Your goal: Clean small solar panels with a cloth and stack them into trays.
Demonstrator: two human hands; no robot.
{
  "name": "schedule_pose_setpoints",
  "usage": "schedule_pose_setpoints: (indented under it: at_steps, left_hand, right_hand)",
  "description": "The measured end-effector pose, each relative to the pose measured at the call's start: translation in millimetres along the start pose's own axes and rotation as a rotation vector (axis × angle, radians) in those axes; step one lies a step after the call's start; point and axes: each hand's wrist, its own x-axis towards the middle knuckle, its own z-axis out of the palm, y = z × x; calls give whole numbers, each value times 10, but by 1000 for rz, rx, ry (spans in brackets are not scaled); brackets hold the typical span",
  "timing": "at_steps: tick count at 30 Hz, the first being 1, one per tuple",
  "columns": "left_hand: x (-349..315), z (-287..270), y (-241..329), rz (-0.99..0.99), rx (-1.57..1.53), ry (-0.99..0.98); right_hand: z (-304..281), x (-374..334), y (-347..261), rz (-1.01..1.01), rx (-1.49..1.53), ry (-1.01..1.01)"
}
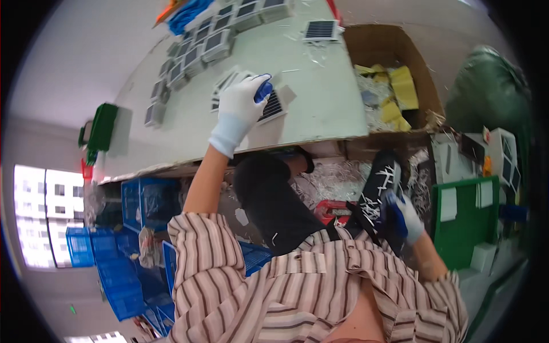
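Note:
My left hand (241, 103), in a white glove with blue-coated fingers, is over the pale table (320, 97). Its fingers are curled in and closed; what they may hold is hidden. Partly under it is a dark panel with white stripes (273, 108), shaped like a small solar panel, and beside the wrist lie more striped white-edged pieces (224, 86). My right hand (407, 217), gloved the same way, is low beside my right leg, which is strewn with white shreds. Its fingers look slightly apart, with nothing seen in them.
Stacked grey panels (217, 44) line the table's far left, and a single striped panel (321, 31) lies at the far right. A cardboard box (426, 74) holds shreds and yellow pieces. Blue crates (117, 280) stand at left, a green board (466, 223) at right.

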Motion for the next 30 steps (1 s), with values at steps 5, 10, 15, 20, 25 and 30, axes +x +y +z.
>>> schedule_pose_setpoints:
  at_steps: [5, 10, 15, 20, 25, 30]
  left_hand:
    - [-123, 588, 1041, 355, -5, 321]
    - [-115, 798, 1499, 369, -127, 128]
    - [188, 1007, 1612, 97, -125, 297]
    - [216, 1025, 1610, 78, -168, 281]
    - [244, 1121, 1592, 68, -189, 328]
    - [215, 1066, 1595, 27, -197, 344]
  right_hand:
    - [280, 843, -509, -380, -76, 26]
    - [227, 1348, -353, -591, -133, 266]
    - [486, 1341, -347, -450, -227, 165]
    - [314, 1558, -441, -715, -272, 53]
    - [325, 1312, -309, -439, -203, -107]
    - [602, 1027, -19, -596, -176, -14]
